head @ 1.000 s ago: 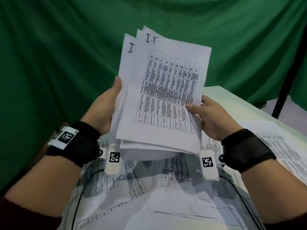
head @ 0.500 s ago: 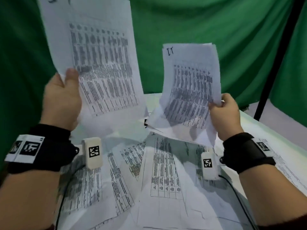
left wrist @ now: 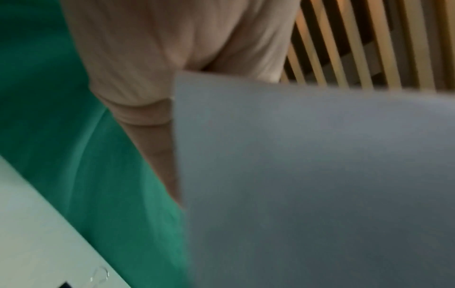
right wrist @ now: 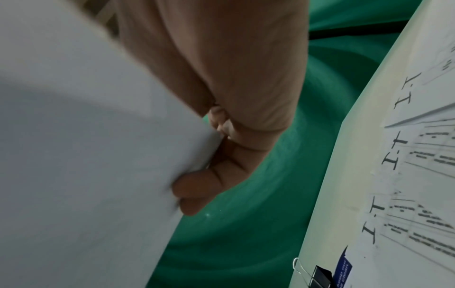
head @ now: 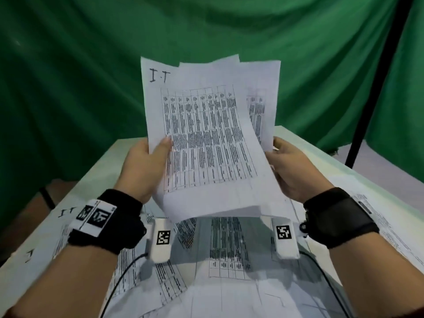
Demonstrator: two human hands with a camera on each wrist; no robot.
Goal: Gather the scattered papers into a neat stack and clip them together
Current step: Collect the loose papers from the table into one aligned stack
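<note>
I hold a loose bundle of printed sheets (head: 206, 138) upright above the table, their top edges uneven. My left hand (head: 146, 166) grips the bundle's left edge, thumb on the front sheet marked "I.T". My right hand (head: 291, 166) grips the right edge; in the right wrist view its fingers (right wrist: 204, 187) curl behind the blank backs of the sheets (right wrist: 86, 155). The left wrist view shows the sheets' back (left wrist: 307, 175) and my palm (left wrist: 160, 58). More printed papers (head: 224, 249) lie scattered on the table below. A black binder clip (right wrist: 320, 274) lies near the table's far edge.
The pale table (head: 321, 166) runs away from me, with a green curtain (head: 68, 88) behind it. A black stand pole (head: 378, 88) rises at the right. Cables from the wrist cameras trail over the papers near me.
Half a second ago each hand held its own part of the sheets, well apart. Now both parts are together in one bundle in front of me, held by both hands.
</note>
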